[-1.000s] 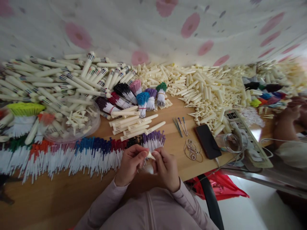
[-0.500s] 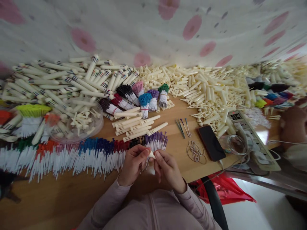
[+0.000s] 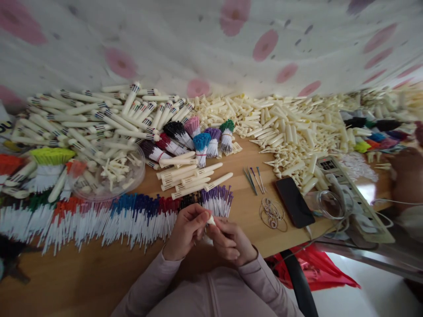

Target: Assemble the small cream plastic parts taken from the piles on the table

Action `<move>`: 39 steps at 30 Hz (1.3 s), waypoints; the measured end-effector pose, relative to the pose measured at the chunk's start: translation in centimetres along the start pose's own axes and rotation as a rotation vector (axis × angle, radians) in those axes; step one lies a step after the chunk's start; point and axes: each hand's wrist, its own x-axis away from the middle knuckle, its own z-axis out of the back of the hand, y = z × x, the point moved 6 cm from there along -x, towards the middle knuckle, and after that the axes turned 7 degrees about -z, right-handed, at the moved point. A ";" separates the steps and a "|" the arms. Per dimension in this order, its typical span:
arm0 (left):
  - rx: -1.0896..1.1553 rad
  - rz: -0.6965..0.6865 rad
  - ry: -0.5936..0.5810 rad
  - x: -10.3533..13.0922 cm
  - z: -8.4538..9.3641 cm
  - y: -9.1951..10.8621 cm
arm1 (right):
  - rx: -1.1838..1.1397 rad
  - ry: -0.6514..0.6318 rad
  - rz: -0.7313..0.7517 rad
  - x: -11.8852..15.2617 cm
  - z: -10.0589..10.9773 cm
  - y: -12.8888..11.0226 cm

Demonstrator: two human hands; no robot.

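My left hand (image 3: pixel 187 231) pinches a small cream plastic part (image 3: pixel 210 220) between thumb and fingertips. On the other side of that part, my right hand (image 3: pixel 231 240) is closed, its thumb and forefinger against it. Most of the part is covered by fingers, so its full shape is hidden. Just beyond my hands lie purple-topped pen refills (image 3: pixel 216 198) with white stems. Several cream pen barrels (image 3: pixel 191 178) with slots lie a little farther off. To the left runs a long row of coloured pen refills (image 3: pixel 139 222).
Assembled multicolour pens (image 3: pixel 82 108) are heaped at the back left, beside a clear round tub (image 3: pixel 109 193). Loose cream parts (image 3: pixel 280 119) pile along the back. A phone (image 3: pixel 294 202), rubber bands (image 3: pixel 272 213), tweezers (image 3: pixel 250 180) and a power strip (image 3: pixel 360 207) sit at right.
My right hand's fingers have curled in more around the small cream part. My left hand keeps its pinch. The whole view has shifted slightly.
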 end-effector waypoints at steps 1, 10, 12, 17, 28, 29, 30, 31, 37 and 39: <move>0.001 -0.002 0.002 0.0 0.0 0.0 | 0.000 -0.011 -0.005 -0.1 -0.1 0.1; -0.008 -0.087 0.038 0.0 -0.3 0.4 | 0.330 0.356 0.395 1.0 0.3 -0.6; -0.037 -0.107 0.039 0.1 -0.3 0.5 | 0.378 0.382 0.406 1.2 0.5 -0.6; -0.113 -0.143 0.011 0.2 0.1 0.6 | 0.443 0.432 0.414 1.8 0.6 -0.7; -0.247 -0.154 -0.054 0.2 0.0 1.0 | 0.101 0.259 0.345 1.0 -0.4 -0.4; -0.226 -0.129 -0.068 0.2 -0.1 0.9 | 0.088 0.249 0.378 0.9 -0.4 -0.4; -0.219 -0.100 -0.099 0.3 -0.3 0.9 | 0.086 0.255 0.412 0.8 -0.4 -0.5; -0.234 -0.078 -0.141 0.4 -0.7 0.9 | 0.103 0.276 0.441 0.8 -0.3 -0.5; -0.524 -0.159 -0.288 0.9 -1.9 2.7 | 0.638 0.485 0.541 2.8 0.8 -2.7; -0.598 -0.207 -0.328 1.0 -2.1 3.2 | 0.792 0.477 0.587 3.9 0.9 -4.0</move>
